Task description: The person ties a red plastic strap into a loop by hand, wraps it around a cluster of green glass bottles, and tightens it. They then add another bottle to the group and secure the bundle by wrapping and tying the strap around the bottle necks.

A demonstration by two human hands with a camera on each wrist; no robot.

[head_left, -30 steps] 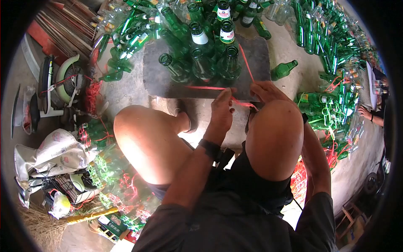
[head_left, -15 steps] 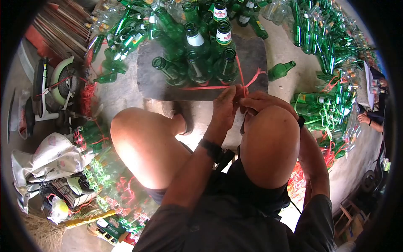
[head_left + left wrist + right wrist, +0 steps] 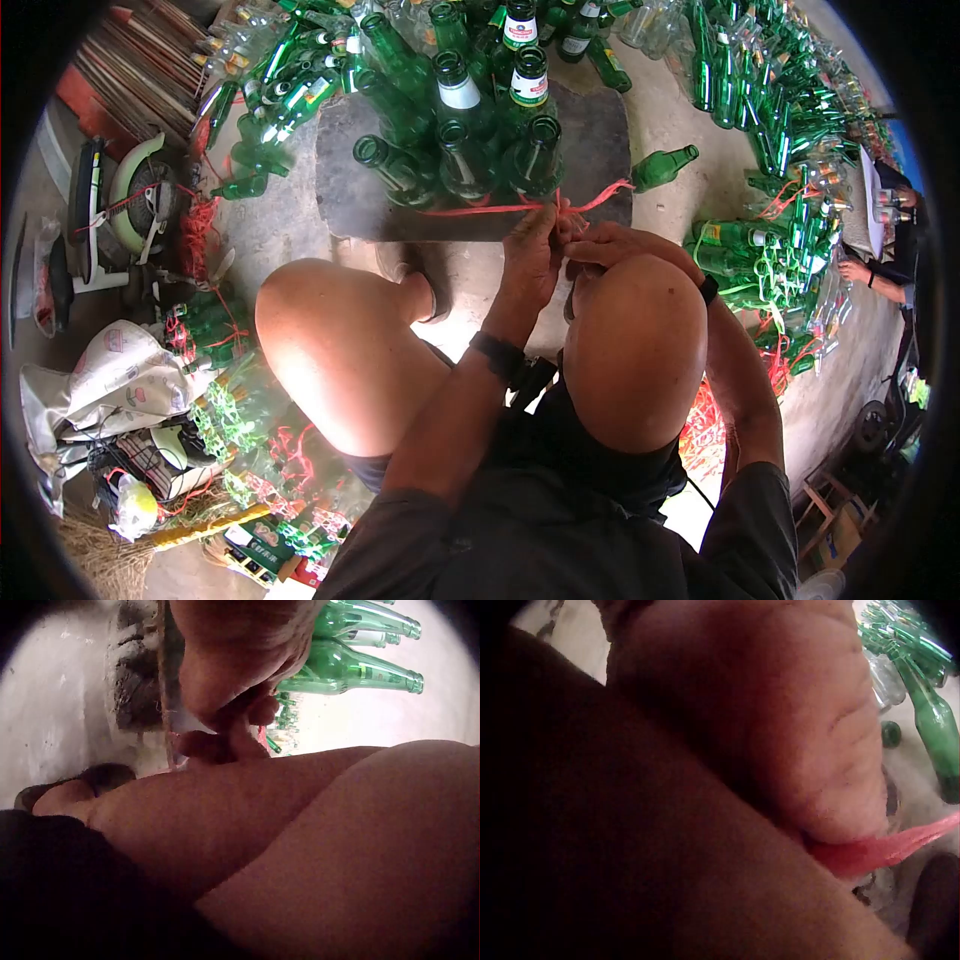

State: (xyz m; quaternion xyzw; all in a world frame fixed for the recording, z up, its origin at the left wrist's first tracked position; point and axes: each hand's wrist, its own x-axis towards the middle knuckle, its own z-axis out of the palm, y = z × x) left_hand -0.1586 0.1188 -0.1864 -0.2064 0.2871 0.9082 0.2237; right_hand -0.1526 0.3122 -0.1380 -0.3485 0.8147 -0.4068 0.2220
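In the middle of the frame, my left hand (image 3: 533,252) and right hand (image 3: 625,246) curl closed, pinching red string (image 3: 478,210), maybe to keep it snug. Green bottles (image 3: 466,172) stand close together, upper middle, probably so string fits round them.

"Where can a hand get through?"
"Over the board's (image 3: 345,215) near left corner, left of the bottles (image 3: 465,170). Another strip of it shows to their right, with strap (image 3: 480,210) crossing its near end."
"Straight ahead of the left hand (image 3: 530,262)?"
"Blocked: bottles stand close together there, strap along their front."
"And by the right hand (image 3: 628,244)?"
"The right knee (image 3: 640,350) crowds it. Farther off, bare floor lies between the lone bottle (image 3: 663,168) and the heap (image 3: 738,95)."
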